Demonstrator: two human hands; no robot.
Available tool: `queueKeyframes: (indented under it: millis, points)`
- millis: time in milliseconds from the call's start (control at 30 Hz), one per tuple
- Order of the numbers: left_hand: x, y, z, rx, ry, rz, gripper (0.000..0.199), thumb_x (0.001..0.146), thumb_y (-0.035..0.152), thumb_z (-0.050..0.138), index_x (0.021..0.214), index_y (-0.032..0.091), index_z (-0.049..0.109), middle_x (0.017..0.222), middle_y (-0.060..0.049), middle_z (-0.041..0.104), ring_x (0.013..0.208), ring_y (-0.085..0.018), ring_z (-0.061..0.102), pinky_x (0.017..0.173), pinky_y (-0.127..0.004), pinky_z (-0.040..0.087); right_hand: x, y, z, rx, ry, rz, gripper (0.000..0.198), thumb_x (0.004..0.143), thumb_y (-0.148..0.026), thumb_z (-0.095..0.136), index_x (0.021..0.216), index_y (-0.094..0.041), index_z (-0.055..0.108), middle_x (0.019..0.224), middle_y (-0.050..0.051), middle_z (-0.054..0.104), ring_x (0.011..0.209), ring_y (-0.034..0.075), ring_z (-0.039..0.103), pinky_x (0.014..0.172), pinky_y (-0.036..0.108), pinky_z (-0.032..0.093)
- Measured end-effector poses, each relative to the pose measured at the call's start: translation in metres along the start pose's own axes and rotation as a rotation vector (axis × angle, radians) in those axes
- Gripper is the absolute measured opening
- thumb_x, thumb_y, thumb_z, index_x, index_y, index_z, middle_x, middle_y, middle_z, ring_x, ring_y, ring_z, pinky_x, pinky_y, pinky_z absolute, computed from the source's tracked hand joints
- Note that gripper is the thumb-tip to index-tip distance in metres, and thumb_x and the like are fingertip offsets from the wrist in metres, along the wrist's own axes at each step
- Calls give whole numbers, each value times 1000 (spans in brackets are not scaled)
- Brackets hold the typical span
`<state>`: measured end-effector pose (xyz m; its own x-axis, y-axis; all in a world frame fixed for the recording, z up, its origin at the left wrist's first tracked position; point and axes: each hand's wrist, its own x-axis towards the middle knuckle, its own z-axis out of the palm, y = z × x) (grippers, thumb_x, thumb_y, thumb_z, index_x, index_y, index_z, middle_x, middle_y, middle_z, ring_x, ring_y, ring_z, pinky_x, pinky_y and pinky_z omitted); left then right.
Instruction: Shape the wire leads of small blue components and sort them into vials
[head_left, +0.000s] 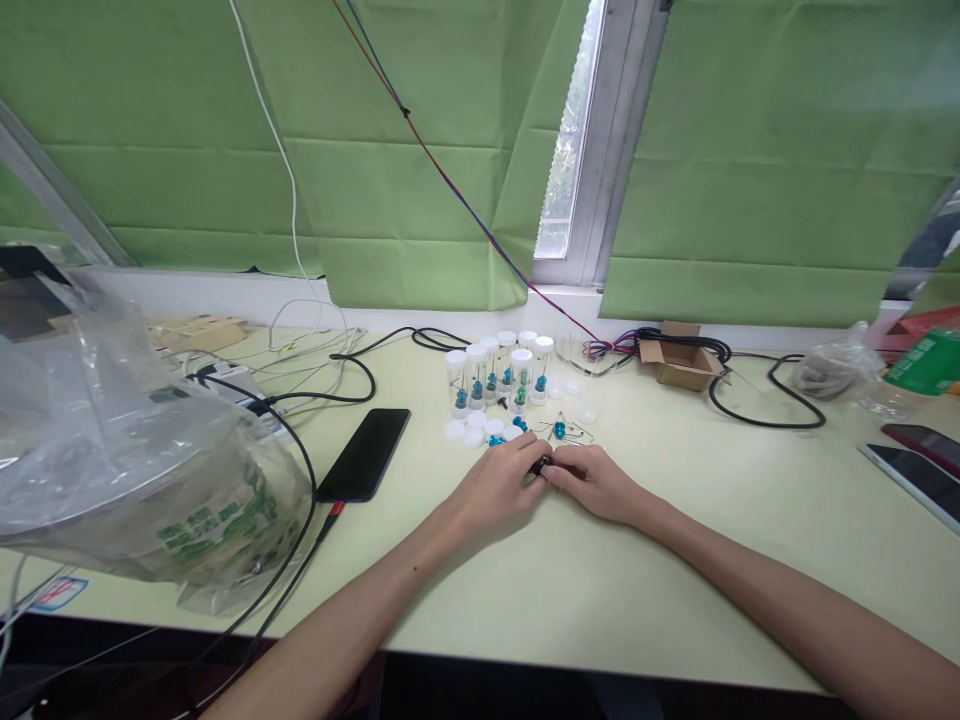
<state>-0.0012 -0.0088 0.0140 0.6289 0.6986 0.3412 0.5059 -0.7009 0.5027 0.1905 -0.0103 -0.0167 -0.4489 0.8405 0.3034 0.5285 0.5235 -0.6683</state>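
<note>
My left hand [512, 474] and my right hand [592, 481] meet over the table, fingers closed together around a small dark piece [540, 465]. Its kind is too small to tell, and the fingers hide most of it. Just beyond them lie loose blue parts [520, 424] and a blue part with thin wire-like pins [559, 430]. Several clear vials with white caps [477, 376] stand behind, each with a blue or green piece and a thin stem inside. Loose white caps [474, 437] lie in front of the vials.
A black phone [365, 455] with a cable lies left of my hands. A bulky plastic bag with a container [150, 480] fills the left side. An open cardboard box [679, 362], black cables [787, 420], a green-labelled bottle [919, 365] and more phones [919, 480] are at right.
</note>
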Motion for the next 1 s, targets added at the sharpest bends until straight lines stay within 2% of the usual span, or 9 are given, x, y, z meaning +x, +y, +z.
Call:
queueKeyframes:
  millis: [567, 800, 1000]
  points:
    - [0, -4, 3, -4, 12, 6, 10, 90, 19, 47, 88, 20, 58, 86, -1, 57, 73, -14, 52, 61, -26, 37, 0, 2, 0, 3, -7, 25, 34, 95, -30, 48, 63, -19, 43, 59, -4, 44, 58, 11, 40, 57, 25, 32]
    - [0, -3, 3, -22, 15, 19, 13, 88, 16, 47, 91, 20, 59, 90, -2, 60, 74, -14, 54, 61, -26, 37, -2, -1, 0, 47, -25, 13, 21, 96, -28, 46, 82, -20, 59, 68, -3, 53, 63, 12, 44, 60, 25, 35]
    - [1, -5, 3, -12, 9, 19, 11, 88, 15, 48, 89, 20, 58, 89, -2, 59, 75, -15, 54, 62, -26, 38, -1, -1, 0, 31, -13, 9, 28, 96, -30, 48, 71, -19, 52, 63, -5, 47, 59, 11, 41, 58, 24, 33]
